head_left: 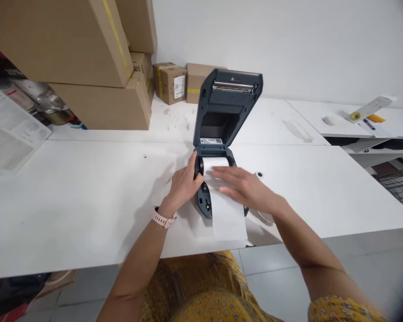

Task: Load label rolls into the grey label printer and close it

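A dark grey label printer (204, 201) stands on the white table with its lid (203, 103) raised. Inside it lies a roll of white label paper (215, 162), and a strip of the paper (229, 221) runs out over the front, towards the table edge. My left hand (184, 181), with a pale pink watch band at the wrist, is closed on the printer's left side, close to the roll. Fingers stretched and slightly blurred, my right hand (240, 183) lies over the paper and hides part of it and the printer's right side.
Cardboard boxes (97, 107) are stacked at the back left, with smaller boxes (169, 82) by the wall. Just right of the printer is a small white object with a dark centre (259, 175). A power strip (372, 108) and tape roll (355, 116) lie far right.
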Demonstrator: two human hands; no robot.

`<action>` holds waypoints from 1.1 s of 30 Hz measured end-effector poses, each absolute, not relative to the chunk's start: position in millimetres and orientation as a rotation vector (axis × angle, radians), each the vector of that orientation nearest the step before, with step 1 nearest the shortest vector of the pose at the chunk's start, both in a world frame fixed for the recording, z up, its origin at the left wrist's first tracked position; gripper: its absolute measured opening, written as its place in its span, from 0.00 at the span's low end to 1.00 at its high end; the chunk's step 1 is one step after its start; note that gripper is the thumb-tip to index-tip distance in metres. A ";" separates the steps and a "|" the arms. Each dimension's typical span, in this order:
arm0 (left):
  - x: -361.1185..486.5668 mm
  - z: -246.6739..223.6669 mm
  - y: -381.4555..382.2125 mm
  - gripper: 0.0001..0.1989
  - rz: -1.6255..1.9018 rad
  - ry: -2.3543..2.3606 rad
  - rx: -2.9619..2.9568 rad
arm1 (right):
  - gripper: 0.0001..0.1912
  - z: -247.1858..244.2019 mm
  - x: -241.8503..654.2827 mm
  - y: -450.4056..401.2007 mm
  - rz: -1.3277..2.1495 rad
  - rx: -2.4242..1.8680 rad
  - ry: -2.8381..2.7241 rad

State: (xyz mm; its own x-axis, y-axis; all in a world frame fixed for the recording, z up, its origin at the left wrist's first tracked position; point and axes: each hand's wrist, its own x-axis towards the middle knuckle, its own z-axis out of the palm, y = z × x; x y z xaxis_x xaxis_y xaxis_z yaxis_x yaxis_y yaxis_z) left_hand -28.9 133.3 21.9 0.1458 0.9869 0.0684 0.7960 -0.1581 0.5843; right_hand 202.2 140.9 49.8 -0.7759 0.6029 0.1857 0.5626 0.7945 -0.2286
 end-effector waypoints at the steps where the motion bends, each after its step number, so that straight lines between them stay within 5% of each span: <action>1: -28.8 21.7 133.0 0.38 0.631 1.707 2.023 | 0.28 43.6 205.3 124.4 0.203 -0.899 -2.730; 7: -28.1 23.9 132.3 0.37 0.619 1.738 2.000 | 0.39 9.8 202.2 71.7 -0.044 -0.997 -2.671; 33: -29.8 15.0 130.8 0.34 0.779 1.689 1.798 | 0.50 0.2 193.4 55.9 -0.041 -1.079 -2.608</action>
State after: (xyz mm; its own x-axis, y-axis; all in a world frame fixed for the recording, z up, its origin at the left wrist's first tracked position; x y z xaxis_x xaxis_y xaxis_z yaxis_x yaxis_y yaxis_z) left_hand -29.8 130.8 15.0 0.0437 0.9981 0.0435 0.6809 -0.0617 0.7298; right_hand 193.4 55.9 0.2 -0.6649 0.6839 0.3003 0.6931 0.7148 -0.0935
